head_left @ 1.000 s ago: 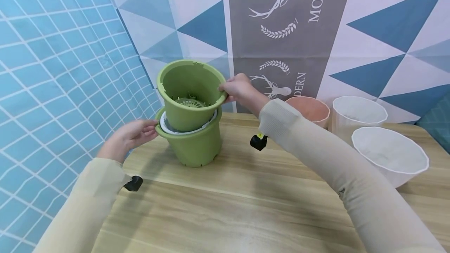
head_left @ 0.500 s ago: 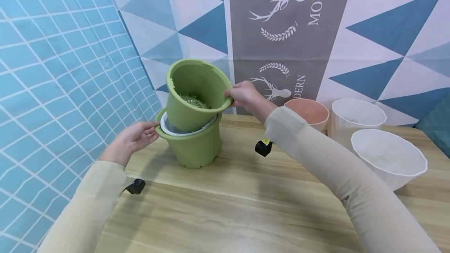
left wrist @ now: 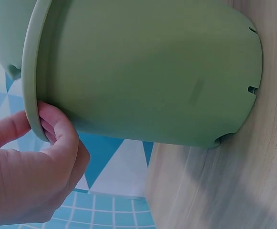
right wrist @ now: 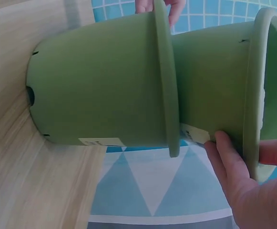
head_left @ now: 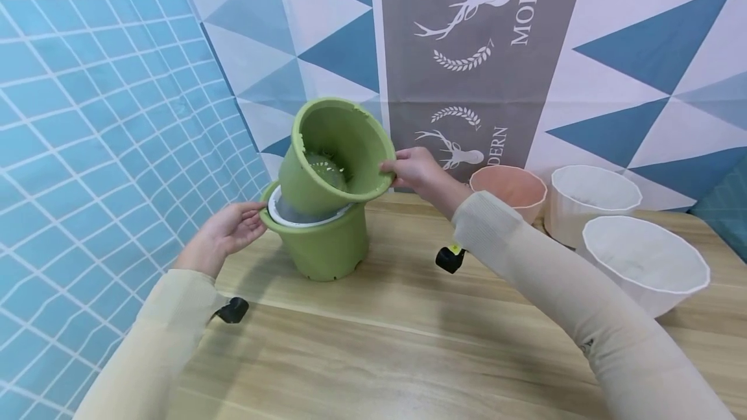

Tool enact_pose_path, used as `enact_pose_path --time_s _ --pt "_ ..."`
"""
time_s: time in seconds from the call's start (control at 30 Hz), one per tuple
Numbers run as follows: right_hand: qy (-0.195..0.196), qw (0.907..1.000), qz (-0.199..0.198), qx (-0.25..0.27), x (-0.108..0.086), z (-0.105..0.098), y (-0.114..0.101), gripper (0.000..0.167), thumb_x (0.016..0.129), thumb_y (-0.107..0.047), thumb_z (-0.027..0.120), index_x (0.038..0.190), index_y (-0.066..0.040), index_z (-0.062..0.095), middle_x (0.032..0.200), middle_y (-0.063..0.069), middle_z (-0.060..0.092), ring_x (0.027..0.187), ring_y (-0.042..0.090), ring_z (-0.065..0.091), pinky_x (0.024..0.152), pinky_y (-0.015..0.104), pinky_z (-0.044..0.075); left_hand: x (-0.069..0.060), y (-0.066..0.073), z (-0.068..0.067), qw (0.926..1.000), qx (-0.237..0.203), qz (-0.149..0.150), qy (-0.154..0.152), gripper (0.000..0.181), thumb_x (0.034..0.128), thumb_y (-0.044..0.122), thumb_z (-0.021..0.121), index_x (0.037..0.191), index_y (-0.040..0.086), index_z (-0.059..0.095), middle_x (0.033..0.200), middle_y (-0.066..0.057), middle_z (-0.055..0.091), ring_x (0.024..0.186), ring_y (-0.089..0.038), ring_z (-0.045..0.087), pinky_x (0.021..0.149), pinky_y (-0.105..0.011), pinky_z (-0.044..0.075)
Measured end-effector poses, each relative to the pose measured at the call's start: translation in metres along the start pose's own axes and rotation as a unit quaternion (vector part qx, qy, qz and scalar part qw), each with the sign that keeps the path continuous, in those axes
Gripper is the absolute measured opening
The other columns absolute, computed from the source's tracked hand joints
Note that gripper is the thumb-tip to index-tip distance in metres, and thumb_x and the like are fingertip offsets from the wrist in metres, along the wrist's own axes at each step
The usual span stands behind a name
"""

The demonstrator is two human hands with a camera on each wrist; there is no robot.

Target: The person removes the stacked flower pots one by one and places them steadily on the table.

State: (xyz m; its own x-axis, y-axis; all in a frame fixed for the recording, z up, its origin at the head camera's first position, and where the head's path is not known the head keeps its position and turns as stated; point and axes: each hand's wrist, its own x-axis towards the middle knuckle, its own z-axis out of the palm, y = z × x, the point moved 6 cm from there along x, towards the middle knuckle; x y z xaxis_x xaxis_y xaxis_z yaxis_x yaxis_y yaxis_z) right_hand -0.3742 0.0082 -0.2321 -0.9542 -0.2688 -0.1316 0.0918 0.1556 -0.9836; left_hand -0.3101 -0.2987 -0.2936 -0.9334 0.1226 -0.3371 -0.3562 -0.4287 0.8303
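A green plastic flowerpot (head_left: 309,183) leans to the right, partly lifted out of a second green flowerpot (head_left: 327,251) that stands upright on the table. Inside the lower pot's mouth shows a white rim (head_left: 279,214); what it belongs to is mostly hidden. My right hand (head_left: 419,170) grips the upper pot's rim, thumb inside and fingers beneath, as the right wrist view shows. My left hand (head_left: 233,229) pinches the rim of the lower pot at its left side, thumb and fingers curled round the edge in the left wrist view.
A pink pot (head_left: 509,186) and two white pots, one upright (head_left: 574,212) and one nearer (head_left: 627,284), stand at the right behind my right forearm. A tiled blue sheet (head_left: 117,115) rises close on the left, and a patterned backdrop (head_left: 467,83) stands behind the wooden table (head_left: 379,355).
My right hand has moved right and slightly down, tipping the upper flowerpot further to the right and up out of the lower one. My left hand stays on the lower flowerpot's rim.
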Motion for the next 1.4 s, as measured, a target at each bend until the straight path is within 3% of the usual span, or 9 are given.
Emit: enact_pose_path --time_s 0.33,0.4,0.5,0.6,0.7,0.77,1.1,1.4 --pt "-0.023 0.9992 0.014 0.03 -0.006 -0.002 0.013 0.039 0.096 -0.003 0.053 0.134 0.007 0.048 0.134 0.025 0.055 0.123 0.033 0.058 0.103 0.03 0.055 -0.002 -0.002 -0.002 0.9998 -0.017 0.003 0.01 0.012 0.0974 0.003 0.051 0.09 0.003 0.06 0.089 -0.003 0.061 0.082 -0.01 0.061 0.076 -0.016 0.058" --pt "-0.027 0.9988 0.02 0.036 -0.007 -0.003 0.017 0.039 0.097 -0.003 0.053 0.134 0.008 0.048 0.135 0.025 0.054 0.116 0.029 0.063 0.102 0.029 0.055 -0.001 -0.003 -0.002 0.9997 -0.019 0.005 0.011 0.008 0.0965 0.003 0.053 0.092 0.003 0.059 0.09 -0.004 0.061 0.083 -0.01 0.061 0.077 -0.016 0.058" --pt "-0.035 0.9978 0.03 0.049 -0.008 -0.004 0.023 0.039 0.097 -0.004 0.053 0.133 0.008 0.048 0.133 0.024 0.056 0.091 0.018 0.07 0.093 0.023 0.059 -0.001 -0.003 -0.001 0.9997 -0.021 0.006 0.013 0.003 0.095 0.002 0.055 0.098 0.003 0.054 0.091 -0.004 0.06 0.084 -0.01 0.061 0.079 -0.015 0.058" --pt "-0.044 0.9966 0.033 0.062 -0.007 -0.005 0.028 0.039 0.096 -0.005 0.054 0.132 0.009 0.048 0.112 0.017 0.067 0.071 0.006 0.065 0.075 0.015 0.061 -0.001 -0.004 -0.001 0.9996 -0.025 0.005 0.015 0.008 0.0944 0.002 0.056 0.1 0.004 0.05 0.092 -0.004 0.059 0.085 -0.01 0.06 0.079 -0.015 0.058" --pt "-0.05 0.9961 0.032 0.065 -0.007 -0.005 0.033 0.039 0.096 -0.006 0.055 0.131 0.01 0.048 0.084 0.003 0.068 0.063 0.004 0.063 0.06 0.011 0.056 -0.002 -0.005 -0.001 0.9996 -0.025 0.005 0.015 0.005 0.0959 0.003 0.054 0.1 0.003 0.051 0.092 -0.005 0.06 0.084 -0.01 0.061 0.078 -0.015 0.058" --pt "-0.053 0.9961 0.031 0.063 -0.008 -0.006 0.035 0.039 0.096 -0.007 0.055 0.131 0.011 0.048 0.073 -0.003 0.065 0.062 0.004 0.062 0.056 0.01 0.054 -0.003 -0.005 0.0 0.9996 -0.026 0.006 0.014 0.003 0.0967 0.003 0.052 0.099 0.002 0.052 0.091 -0.005 0.06 0.084 -0.01 0.061 0.077 -0.015 0.058" --pt "-0.05 0.9949 0.031 0.082 -0.01 -0.005 0.04 0.039 0.096 -0.008 0.056 0.131 0.009 0.049 0.078 -0.002 0.064 0.068 0.005 0.063 0.065 0.012 0.058 -0.005 -0.003 0.002 0.9997 -0.02 0.011 0.006 0.004 0.097 0.005 0.053 0.098 0.001 0.052 0.09 -0.005 0.06 0.082 -0.01 0.062 0.075 -0.015 0.058" --pt "-0.062 0.9893 0.04 0.126 -0.011 -0.007 0.049 0.039 0.097 -0.003 0.051 0.133 0.011 0.044 0.08 -0.001 0.064 0.073 0.006 0.065 0.073 0.016 0.061 -0.004 -0.003 0.001 0.9996 -0.024 -0.002 0.013 0.008 0.0968 0.004 0.053 0.091 0.002 0.057 0.087 -0.005 0.063 0.081 -0.01 0.063 0.075 -0.016 0.059"
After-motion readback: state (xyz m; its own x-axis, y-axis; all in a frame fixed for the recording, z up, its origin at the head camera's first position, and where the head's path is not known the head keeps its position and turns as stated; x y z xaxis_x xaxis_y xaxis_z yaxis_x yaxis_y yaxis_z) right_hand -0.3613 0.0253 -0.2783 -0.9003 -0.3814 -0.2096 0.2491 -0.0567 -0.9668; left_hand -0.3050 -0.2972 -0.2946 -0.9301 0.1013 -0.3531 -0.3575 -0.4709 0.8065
